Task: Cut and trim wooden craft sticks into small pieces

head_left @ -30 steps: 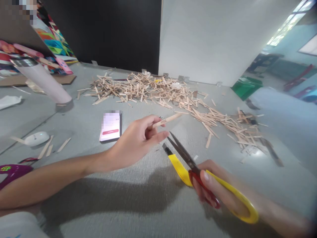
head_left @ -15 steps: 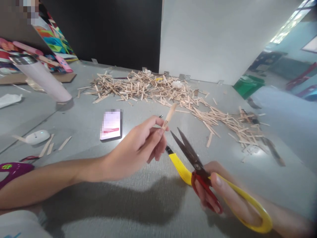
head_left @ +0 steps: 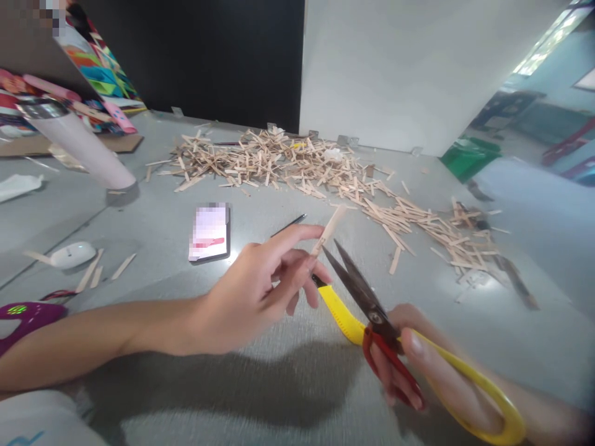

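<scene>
Between the thumb and fingers of my left hand point(head_left: 269, 279) is a flat wooden stick point(head_left: 331, 230), tilted up to the right, with a small dark mark near its lower end. My right hand point(head_left: 418, 353) grips scissors point(head_left: 367, 303) with dark blades, one red handle and one yellow handle. The blades are parted a little, and their tips point at the stick's right side; whether they touch it I cannot tell. Beneath the scissors and my left fingers lies a yellow-handled tool point(head_left: 341, 316) with a black end, partly hidden.
A long heap of wooden sticks point(head_left: 260, 161) spreads along the back and right of the grey table. A phone point(head_left: 209, 232), a dark pen point(head_left: 289, 224), a white mouse point(head_left: 72, 255), a purple device point(head_left: 32, 319) and a pale bottle point(head_left: 88, 148) lie or stand leftward.
My left hand has moved slightly right and down with the stick, uncovering more of the pen. The scissors have shifted a little right and down, and their tips are now closer to the stick.
</scene>
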A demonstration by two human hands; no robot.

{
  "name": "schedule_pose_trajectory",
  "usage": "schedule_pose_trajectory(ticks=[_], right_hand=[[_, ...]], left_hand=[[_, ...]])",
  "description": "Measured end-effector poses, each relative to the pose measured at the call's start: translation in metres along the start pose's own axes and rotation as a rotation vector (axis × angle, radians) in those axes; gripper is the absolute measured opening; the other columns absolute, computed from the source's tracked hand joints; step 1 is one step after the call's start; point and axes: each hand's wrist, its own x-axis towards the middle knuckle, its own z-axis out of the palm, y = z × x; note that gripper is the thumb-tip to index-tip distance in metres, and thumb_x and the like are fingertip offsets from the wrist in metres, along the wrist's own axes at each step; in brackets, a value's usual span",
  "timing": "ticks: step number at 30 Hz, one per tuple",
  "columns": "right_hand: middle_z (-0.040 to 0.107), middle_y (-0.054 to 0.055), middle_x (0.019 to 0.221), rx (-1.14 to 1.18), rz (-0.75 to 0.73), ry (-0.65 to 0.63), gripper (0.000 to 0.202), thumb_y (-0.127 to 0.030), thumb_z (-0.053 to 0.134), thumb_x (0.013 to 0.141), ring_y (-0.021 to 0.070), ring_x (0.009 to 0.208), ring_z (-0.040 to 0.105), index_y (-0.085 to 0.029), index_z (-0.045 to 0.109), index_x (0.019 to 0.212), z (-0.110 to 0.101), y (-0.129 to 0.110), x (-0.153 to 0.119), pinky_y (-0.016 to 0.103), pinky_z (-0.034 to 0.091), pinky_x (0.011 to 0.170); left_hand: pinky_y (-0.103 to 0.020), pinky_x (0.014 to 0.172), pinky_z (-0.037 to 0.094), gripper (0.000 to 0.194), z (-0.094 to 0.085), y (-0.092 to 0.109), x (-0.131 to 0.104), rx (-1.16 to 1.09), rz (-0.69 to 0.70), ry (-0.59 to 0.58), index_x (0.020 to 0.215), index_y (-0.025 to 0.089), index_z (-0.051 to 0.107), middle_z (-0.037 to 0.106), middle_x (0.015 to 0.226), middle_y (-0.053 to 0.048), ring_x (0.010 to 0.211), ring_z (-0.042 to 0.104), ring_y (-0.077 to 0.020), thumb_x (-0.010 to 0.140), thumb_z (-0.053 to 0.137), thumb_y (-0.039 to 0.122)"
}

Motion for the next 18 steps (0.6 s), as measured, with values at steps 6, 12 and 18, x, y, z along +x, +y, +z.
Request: schedule_pose_trajectory(ticks=[6, 12, 18], right_hand=[[0.061, 0.002, 0.069, 0.063, 0.017, -0.037, 0.075, -0.088, 0.035, 0.106, 0.0112, 0.05, 0.049, -0.019, 0.06, 0.09, -0.003, 0.005, 0.0, 0.027, 0.047, 0.054], [0.054, -0.002, 0.059, 0.103, 0.02, -0.031, 0.074, -0.088, 0.038, 0.105, 0.0103, 0.044, 0.044, -0.02, 0.06, 0.086, -0.003, 0.003, 0.003, 0.027, 0.049, 0.053], [0.052, -0.003, 0.056, 0.095, 0.029, -0.047, 0.075, -0.089, 0.039, 0.104, 0.0087, 0.042, 0.042, -0.02, 0.058, 0.082, -0.002, -0.002, 0.007, 0.023, 0.044, 0.048]], left_hand=[[-0.02, 0.054, 0.061, 0.027, -0.001, -0.002, 0.006, -0.128, -0.026, -0.027, 0.144, 0.023, 0.052, 0.082, 0.104, -0.006, 0.071, 0.08, -0.0138, 0.117, 0.053, 0.027], [-0.019, 0.05, 0.063, 0.028, -0.004, 0.008, 0.012, -0.282, -0.167, -0.018, 0.137, 0.022, 0.056, 0.083, 0.09, -0.003, 0.067, 0.081, -0.0167, 0.11, 0.066, 0.024], [-0.019, 0.047, 0.06, 0.019, -0.005, 0.012, 0.015, -0.299, -0.246, -0.002, 0.12, 0.019, 0.064, 0.08, 0.075, 0.0, 0.058, 0.076, -0.0153, 0.104, 0.074, 0.023]])
